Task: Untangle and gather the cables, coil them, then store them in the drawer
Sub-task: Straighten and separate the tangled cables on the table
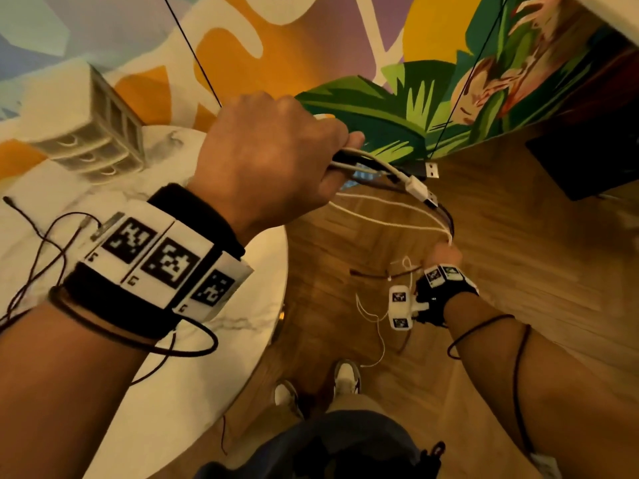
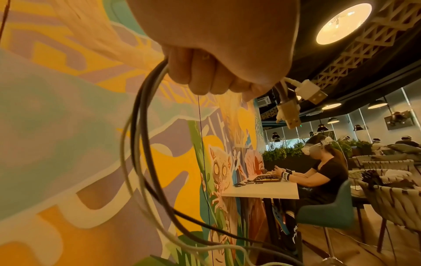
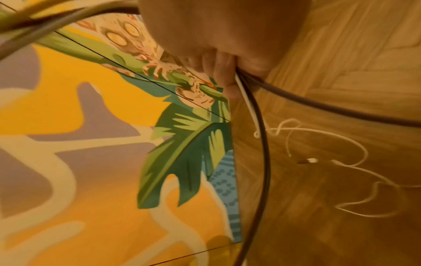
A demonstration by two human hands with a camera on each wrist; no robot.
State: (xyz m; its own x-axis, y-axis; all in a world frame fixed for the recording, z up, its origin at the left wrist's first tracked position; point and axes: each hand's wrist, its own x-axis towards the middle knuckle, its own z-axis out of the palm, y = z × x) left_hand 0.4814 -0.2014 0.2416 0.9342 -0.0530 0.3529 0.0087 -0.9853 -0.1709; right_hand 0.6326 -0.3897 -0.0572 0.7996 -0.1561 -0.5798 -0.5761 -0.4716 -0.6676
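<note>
My left hand (image 1: 321, 157) is raised in front of the mural wall and grips a bundle of white and black cables (image 1: 377, 164). Two USB plugs (image 1: 430, 171) stick out past its fingers. In the left wrist view the fist (image 2: 214, 75) holds the cable loops (image 2: 141, 144), which hang below it, with the plugs (image 2: 312, 91) to its right. Lower down, my right hand (image 1: 444, 252) holds the far end of the loops. In the right wrist view its fingers (image 3: 225, 75) pinch a white cable and a black cable (image 3: 263, 144). A loose white cable (image 3: 355, 149) trails on the wooden floor.
A small white drawer unit (image 1: 93, 133) stands on the round marble table (image 1: 207, 375) to my left. A dark box (image 1: 587, 160) sits on the floor at the right. Another person (image 2: 325, 172) sits at a far table. My shoes (image 1: 345, 378) are below.
</note>
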